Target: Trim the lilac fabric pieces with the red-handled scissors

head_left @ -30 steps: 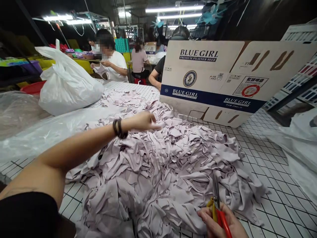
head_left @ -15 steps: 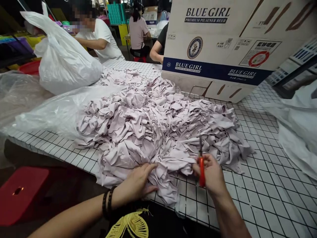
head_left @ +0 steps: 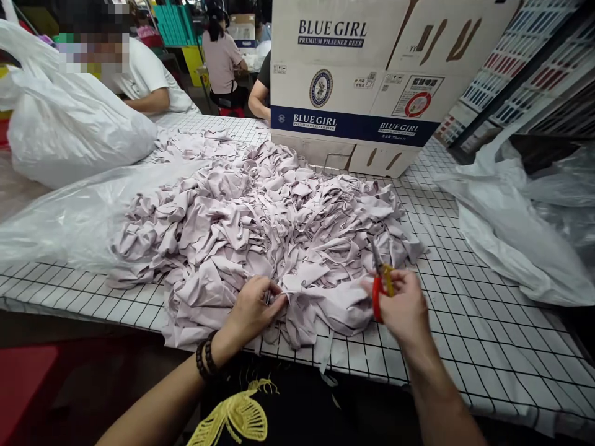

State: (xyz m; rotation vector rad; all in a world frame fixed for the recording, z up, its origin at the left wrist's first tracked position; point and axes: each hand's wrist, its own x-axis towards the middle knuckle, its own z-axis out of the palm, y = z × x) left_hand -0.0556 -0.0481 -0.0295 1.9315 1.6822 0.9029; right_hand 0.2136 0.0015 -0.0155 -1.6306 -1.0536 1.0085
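At left, clear plastic [head_left: 79, 214] overlaps a pile of pale cloth [head_left: 218, 238] on the gridded worktop [head_left: 460, 260]. The left hand [head_left: 255, 308] has a narrow grip, pinching a cloth piece [head_left: 341, 305] near the front edge, apparently to spread it toward the right hand [head_left: 405, 305]. That grip closes round scissors [head_left: 378, 299], blades pointing away, seemingly clear of the fabric between the hands. Whether its thumb also pins cloth is hard to tell; the carton [head_left: 353, 71] behind is cut off above.

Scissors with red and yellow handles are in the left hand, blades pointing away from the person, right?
Not quite: the head view shows the scissors in the right hand, not the left. The handle colours and blade direction are as you said.
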